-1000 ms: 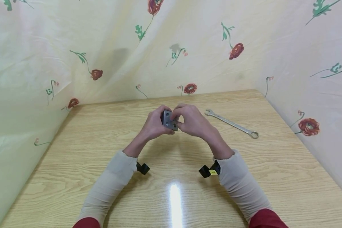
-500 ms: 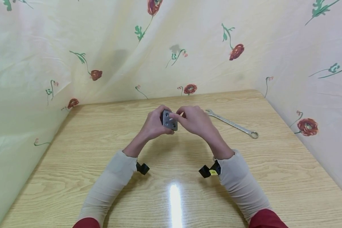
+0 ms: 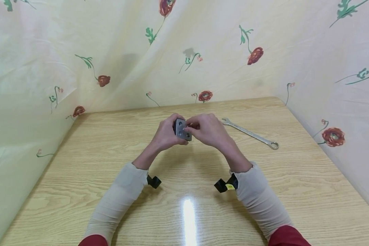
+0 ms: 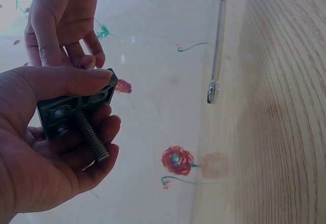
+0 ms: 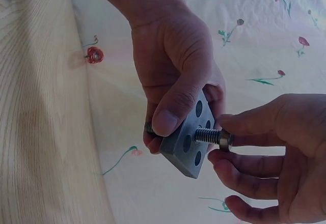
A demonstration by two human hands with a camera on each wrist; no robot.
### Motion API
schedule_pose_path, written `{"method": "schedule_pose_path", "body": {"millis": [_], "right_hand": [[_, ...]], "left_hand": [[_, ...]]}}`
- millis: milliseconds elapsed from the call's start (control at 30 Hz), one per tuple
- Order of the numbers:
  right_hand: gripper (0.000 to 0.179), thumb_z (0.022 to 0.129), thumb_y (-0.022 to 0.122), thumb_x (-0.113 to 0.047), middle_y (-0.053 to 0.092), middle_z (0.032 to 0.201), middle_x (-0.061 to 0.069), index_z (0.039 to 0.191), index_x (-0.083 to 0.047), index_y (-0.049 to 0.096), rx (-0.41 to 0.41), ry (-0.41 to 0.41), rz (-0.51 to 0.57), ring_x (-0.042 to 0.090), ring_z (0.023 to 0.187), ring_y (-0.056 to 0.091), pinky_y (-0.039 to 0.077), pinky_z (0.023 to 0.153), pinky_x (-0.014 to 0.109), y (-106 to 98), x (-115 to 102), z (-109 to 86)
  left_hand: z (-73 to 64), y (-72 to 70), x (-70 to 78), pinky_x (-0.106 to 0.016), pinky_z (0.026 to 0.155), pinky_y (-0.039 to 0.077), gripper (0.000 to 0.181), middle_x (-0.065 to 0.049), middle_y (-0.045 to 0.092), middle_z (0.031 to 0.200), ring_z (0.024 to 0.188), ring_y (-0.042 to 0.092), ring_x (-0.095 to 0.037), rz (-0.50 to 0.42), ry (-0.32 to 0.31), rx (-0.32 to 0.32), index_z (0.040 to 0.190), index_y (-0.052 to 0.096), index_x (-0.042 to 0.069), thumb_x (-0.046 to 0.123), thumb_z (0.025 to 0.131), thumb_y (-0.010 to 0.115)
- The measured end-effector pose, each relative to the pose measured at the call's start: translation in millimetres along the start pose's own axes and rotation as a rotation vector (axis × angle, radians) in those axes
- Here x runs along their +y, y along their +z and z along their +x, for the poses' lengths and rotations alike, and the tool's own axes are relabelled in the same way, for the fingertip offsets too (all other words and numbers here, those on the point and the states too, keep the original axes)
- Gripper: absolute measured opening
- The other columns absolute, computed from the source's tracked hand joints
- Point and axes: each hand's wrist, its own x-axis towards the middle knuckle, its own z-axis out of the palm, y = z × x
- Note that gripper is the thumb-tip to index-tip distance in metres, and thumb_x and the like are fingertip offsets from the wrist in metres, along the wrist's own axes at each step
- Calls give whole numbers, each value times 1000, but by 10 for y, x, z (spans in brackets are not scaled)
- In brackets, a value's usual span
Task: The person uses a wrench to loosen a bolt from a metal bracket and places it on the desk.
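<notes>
1. The thumb of the right hand, earlier stretched across the grey rectangular metal block with round holes, has been drawn back; the head of the silver threaded metal bolt is now pinched, so finger-turning is apparently being done.
2. The block is gripped by the left hand, above the light wood-grained table.
3. No container is seen; the bolt is carried through one hole, its threaded end exposed behind.
4. The long silver metal wrench is left untouched, beyond the right hand.
</notes>
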Motion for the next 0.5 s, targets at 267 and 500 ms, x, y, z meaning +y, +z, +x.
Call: {"method": "schedule_pose_path", "body": {"millis": [267,500], "right_hand": [[20,79,69,-4,75,95,8,94,-11,78,33,-93,20,18,73,66,50,62,29,-4,15,-34],[21,76,66,6,71,96,9,88,-8,78,49,-164,50,21,79,65,53,68,33,32,43,-72]], "left_hand": [[-18,27,13,-38,81,52,65,-15,60,114,97,59,-27,0,2,11,118,55,7,2,61,86],[-40,64,41,-37,81,51,65,-14,61,112,96,59,-26,15,6,20,117,55,7,3,60,86]]}}
